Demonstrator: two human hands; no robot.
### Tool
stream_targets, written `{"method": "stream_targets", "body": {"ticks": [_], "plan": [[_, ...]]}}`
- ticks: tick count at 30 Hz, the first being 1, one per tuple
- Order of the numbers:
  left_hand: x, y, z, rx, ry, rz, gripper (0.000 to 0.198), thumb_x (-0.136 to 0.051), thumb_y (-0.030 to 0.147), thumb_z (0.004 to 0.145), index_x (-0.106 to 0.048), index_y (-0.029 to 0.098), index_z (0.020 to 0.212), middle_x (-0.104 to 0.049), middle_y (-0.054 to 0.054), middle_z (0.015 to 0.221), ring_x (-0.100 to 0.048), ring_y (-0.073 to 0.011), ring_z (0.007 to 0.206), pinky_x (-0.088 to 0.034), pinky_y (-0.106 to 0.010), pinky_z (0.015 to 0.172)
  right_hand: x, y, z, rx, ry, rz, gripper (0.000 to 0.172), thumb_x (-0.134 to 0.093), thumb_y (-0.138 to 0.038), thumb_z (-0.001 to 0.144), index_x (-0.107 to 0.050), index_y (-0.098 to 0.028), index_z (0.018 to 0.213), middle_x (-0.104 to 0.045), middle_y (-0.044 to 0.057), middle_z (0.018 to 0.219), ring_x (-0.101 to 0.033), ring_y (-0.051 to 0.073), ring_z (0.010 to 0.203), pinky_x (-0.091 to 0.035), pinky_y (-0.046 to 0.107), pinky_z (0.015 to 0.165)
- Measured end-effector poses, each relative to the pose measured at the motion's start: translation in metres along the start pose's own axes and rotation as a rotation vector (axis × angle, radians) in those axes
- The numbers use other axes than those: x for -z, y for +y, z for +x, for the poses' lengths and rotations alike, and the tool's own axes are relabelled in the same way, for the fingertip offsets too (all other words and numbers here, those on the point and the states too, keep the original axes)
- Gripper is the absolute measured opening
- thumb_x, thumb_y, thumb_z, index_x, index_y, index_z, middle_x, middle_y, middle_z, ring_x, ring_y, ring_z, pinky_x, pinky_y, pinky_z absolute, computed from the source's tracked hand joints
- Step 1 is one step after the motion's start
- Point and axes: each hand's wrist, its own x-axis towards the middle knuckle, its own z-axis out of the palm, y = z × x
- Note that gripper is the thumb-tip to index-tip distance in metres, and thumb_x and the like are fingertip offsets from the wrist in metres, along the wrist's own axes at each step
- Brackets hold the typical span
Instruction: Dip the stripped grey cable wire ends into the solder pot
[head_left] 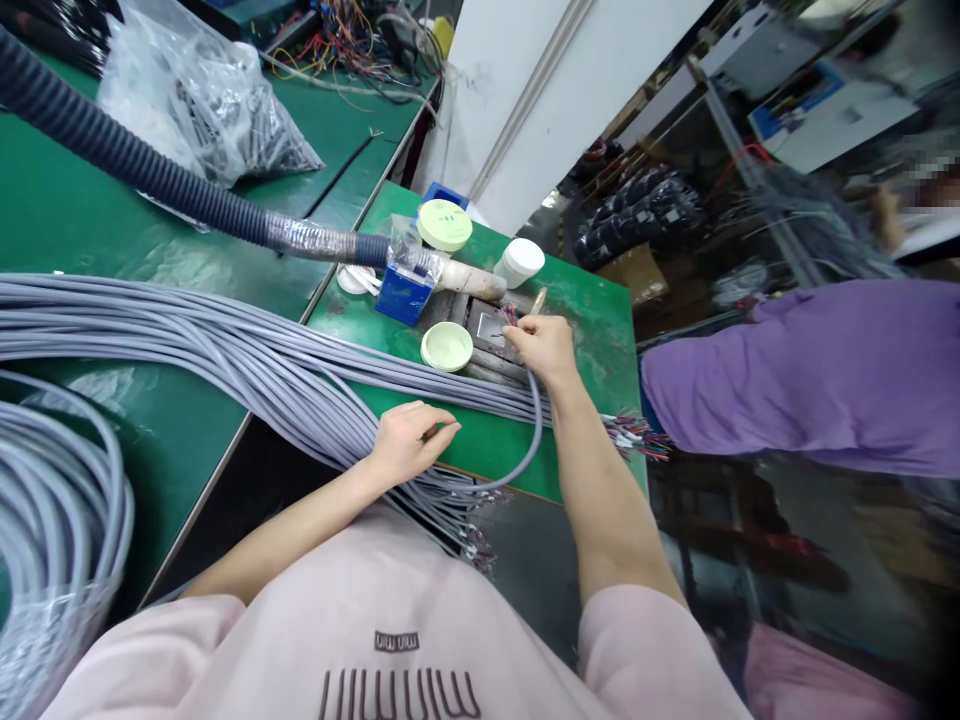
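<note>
My right hand pinches a grey cable near its stripped end. Thin coloured wires stick out from the fingers over a small metal pot with a shiny square surface. From that hand the cable curves down and back toward my body. My left hand hovers by the grey cable bundle, fingers loosely curled, thumb a little apart, with nothing visible in it. Whether it touches the bundle I cannot tell. More stripped cable ends hang at the table's front edge.
A ribbed hose crosses from the left to a nozzle beside the pot. Around it stand a pale shallow dish, a round yellowish lid, a white tub and a blue block. A person in a purple top is at right.
</note>
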Motion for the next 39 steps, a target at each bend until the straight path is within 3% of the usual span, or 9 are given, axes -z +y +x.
{"method": "stream_targets", "body": {"ticks": [7, 18, 22, 28, 31, 35, 39], "plan": [[0.000, 0.001, 0.000, -0.013, 0.000, 0.015, 0.017, -0.058, 0.028, 0.088, -0.068, 0.018, 0.080, -0.058, 0.002, 0.053, -0.051, -0.0104, 0.050, -0.040, -0.023, 0.054, -0.019, 0.024, 0.014, -0.100, -0.021, -0.057, 0.027, -0.056, -0.033, 0.071, -0.060, -0.017, 0.050, -0.055, 0.001, 0.049, -0.049, 0.014, 0.054, -0.032, 0.025, 0.054], [0.000, 0.001, 0.001, -0.048, 0.004, 0.024, 0.013, -0.059, 0.025, 0.087, -0.068, 0.018, 0.080, -0.060, 0.002, 0.053, -0.051, -0.0103, 0.050, -0.040, -0.023, 0.054, -0.021, 0.024, 0.018, -0.125, -0.039, -0.072, 0.023, -0.058, -0.028, 0.068, -0.060, -0.016, 0.048, -0.054, 0.001, 0.049, -0.050, 0.014, 0.056, -0.032, 0.026, 0.056], [0.000, 0.003, 0.002, -0.039, 0.000, 0.036, 0.017, -0.058, 0.027, 0.088, -0.068, 0.018, 0.078, -0.060, 0.002, 0.053, -0.051, -0.0104, 0.050, -0.041, -0.023, 0.055, -0.004, 0.009, 0.006, -0.016, -0.021, 0.034, 0.030, -0.056, -0.033, 0.072, -0.052, -0.017, 0.047, -0.050, -0.001, 0.047, -0.045, 0.012, 0.053, -0.030, 0.025, 0.054], [0.001, 0.002, 0.001, -0.025, -0.014, 0.029, 0.018, -0.057, 0.029, 0.088, -0.068, 0.018, 0.078, -0.058, 0.002, 0.051, -0.051, -0.0109, 0.050, -0.039, -0.024, 0.054, 0.008, -0.040, -0.013, 0.226, -0.111, 0.114, 0.036, -0.054, -0.033, 0.075, -0.042, -0.018, 0.045, -0.040, -0.002, 0.046, -0.036, 0.010, 0.050, -0.024, 0.026, 0.052], [0.000, 0.000, 0.000, -0.029, -0.021, 0.030, 0.018, -0.057, 0.028, 0.088, -0.068, 0.018, 0.079, -0.058, 0.001, 0.052, -0.051, -0.0109, 0.051, -0.039, -0.024, 0.055, -0.002, -0.061, -0.013, 0.269, -0.187, -0.001, 0.032, -0.054, -0.031, 0.076, -0.052, -0.017, 0.048, -0.046, -0.001, 0.049, -0.039, 0.011, 0.052, -0.023, 0.027, 0.053], [0.000, -0.001, -0.002, -0.047, -0.007, 0.037, 0.017, -0.057, 0.028, 0.088, -0.068, 0.017, 0.080, -0.058, 0.002, 0.053, -0.051, -0.0109, 0.051, -0.039, -0.024, 0.055, -0.019, -0.075, -0.010, 0.272, -0.274, -0.175, 0.025, -0.052, -0.031, 0.079, -0.071, -0.018, 0.069, -0.064, 0.004, 0.064, -0.051, 0.016, 0.061, -0.024, 0.028, 0.055], [0.000, -0.001, -0.002, -0.054, -0.011, 0.049, 0.018, -0.057, 0.028, 0.089, -0.067, 0.017, 0.079, -0.059, 0.001, 0.053, -0.052, -0.0110, 0.051, -0.039, -0.024, 0.055, -0.030, -0.078, -0.008, 0.261, -0.305, -0.254, 0.027, -0.050, -0.032, 0.081, -0.075, -0.021, 0.080, -0.070, 0.007, 0.075, -0.056, 0.019, 0.068, -0.023, 0.029, 0.056]]}}
